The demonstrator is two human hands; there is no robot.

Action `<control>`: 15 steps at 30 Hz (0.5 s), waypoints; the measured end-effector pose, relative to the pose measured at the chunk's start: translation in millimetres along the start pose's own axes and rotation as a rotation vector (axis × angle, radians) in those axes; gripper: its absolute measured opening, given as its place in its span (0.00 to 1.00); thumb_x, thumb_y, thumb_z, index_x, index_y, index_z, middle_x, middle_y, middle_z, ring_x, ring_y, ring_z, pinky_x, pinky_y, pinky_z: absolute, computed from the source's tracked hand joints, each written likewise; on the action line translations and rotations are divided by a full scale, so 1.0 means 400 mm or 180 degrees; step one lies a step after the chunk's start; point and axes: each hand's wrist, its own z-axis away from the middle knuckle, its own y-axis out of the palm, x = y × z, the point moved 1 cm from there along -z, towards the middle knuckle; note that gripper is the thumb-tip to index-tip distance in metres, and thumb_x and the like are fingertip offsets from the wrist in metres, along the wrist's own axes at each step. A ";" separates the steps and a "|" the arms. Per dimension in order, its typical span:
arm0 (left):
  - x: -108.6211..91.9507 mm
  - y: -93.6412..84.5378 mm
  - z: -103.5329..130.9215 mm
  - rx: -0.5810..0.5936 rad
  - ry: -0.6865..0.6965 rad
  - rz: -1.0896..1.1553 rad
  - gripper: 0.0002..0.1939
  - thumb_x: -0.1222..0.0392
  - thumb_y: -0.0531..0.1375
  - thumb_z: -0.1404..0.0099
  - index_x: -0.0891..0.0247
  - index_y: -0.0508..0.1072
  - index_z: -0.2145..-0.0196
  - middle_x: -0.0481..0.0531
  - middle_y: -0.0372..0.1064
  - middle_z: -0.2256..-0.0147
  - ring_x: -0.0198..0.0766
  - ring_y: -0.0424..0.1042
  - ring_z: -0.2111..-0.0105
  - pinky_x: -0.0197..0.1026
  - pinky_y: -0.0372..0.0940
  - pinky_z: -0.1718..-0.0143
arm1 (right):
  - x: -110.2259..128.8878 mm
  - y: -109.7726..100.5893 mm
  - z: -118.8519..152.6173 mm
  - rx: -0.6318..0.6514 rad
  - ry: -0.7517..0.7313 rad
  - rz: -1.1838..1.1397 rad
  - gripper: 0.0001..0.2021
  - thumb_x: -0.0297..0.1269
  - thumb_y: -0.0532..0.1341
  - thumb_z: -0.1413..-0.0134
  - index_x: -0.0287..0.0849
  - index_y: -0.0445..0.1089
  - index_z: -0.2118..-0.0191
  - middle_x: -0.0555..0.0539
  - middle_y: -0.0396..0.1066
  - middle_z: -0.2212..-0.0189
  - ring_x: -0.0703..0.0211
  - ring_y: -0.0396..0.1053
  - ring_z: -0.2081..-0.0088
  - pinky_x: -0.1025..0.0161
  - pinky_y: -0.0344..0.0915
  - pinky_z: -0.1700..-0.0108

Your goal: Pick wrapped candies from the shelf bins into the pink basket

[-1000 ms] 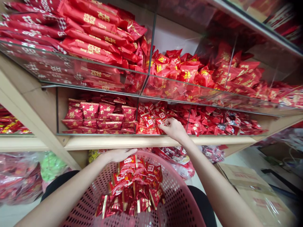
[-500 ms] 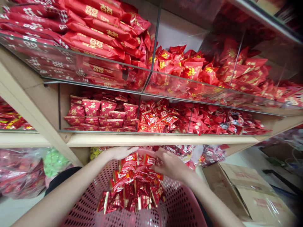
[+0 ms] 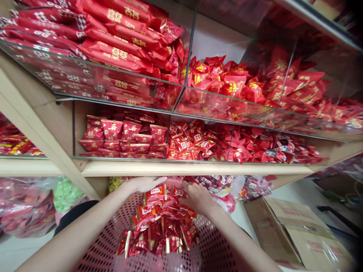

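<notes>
In front of me stands a pink perforated plastic basket (image 3: 215, 241), with small red and gold wrapped packets (image 3: 159, 217) lying in rows inside it. My left hand (image 3: 147, 183) lies at the far left rim, its fingers stretched out flat just above the packets. On the far right side, my right hand (image 3: 200, 196) has curled fingers and a thumb around the edge of a red packet (image 3: 178, 192) in the top row. The fingertips of that hand are partly hidden.
Wooden shelving (image 3: 198, 168) with glass-fronted bins rises ahead, filled with red wrapped packets (image 3: 126, 134). Plastic bags of goods (image 3: 25, 204) sit at the lower left. On the right floor rests a cardboard box (image 3: 297, 226). More bagged packets (image 3: 221, 183) lie behind the basket.
My right hand has shifted slightly left, its fingers and thumb coming closer in around the top right packet. My left hand stays nearly still. The view has moved slightly.
</notes>
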 end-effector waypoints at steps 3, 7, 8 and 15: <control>-0.001 0.001 -0.002 0.0080 0.0045 0.0060 0.34 0.37 0.36 0.36 0.58 0.51 0.39 0.45 0.54 0.43 0.39 0.46 0.40 0.41 0.42 0.40 | -0.003 0.005 0.003 -0.0020 -0.0033 -0.0053 0.19 0.41 0.57 0.48 0.37 0.61 0.51 0.39 0.71 0.60 0.50 0.68 0.58 0.60 0.60 0.61; 0.002 0.002 -0.001 0.0050 0.0049 0.0080 0.34 0.37 0.36 0.36 0.59 0.51 0.39 0.46 0.54 0.43 0.40 0.46 0.40 0.42 0.42 0.40 | -0.010 -0.011 0.013 -0.0231 -0.0118 -0.0204 0.17 0.44 0.56 0.47 0.40 0.62 0.54 0.41 0.71 0.60 0.53 0.68 0.59 0.63 0.58 0.63; 0.003 0.002 -0.001 0.0036 0.0050 0.0099 0.35 0.37 0.36 0.36 0.59 0.52 0.40 0.46 0.54 0.43 0.40 0.46 0.40 0.42 0.42 0.40 | -0.013 -0.022 0.018 -0.0352 -0.0173 -0.0268 0.17 0.45 0.56 0.47 0.40 0.62 0.55 0.42 0.71 0.61 0.54 0.69 0.60 0.63 0.58 0.64; 0.001 0.001 0.001 0.0000 0.0121 0.0106 0.34 0.38 0.37 0.36 0.60 0.53 0.40 0.47 0.54 0.43 0.39 0.46 0.40 0.41 0.42 0.40 | -0.074 -0.177 0.040 -0.1267 -0.0252 -0.0680 0.12 0.44 0.51 0.43 0.42 0.66 0.62 0.50 0.70 0.74 0.63 0.65 0.74 0.67 0.53 0.72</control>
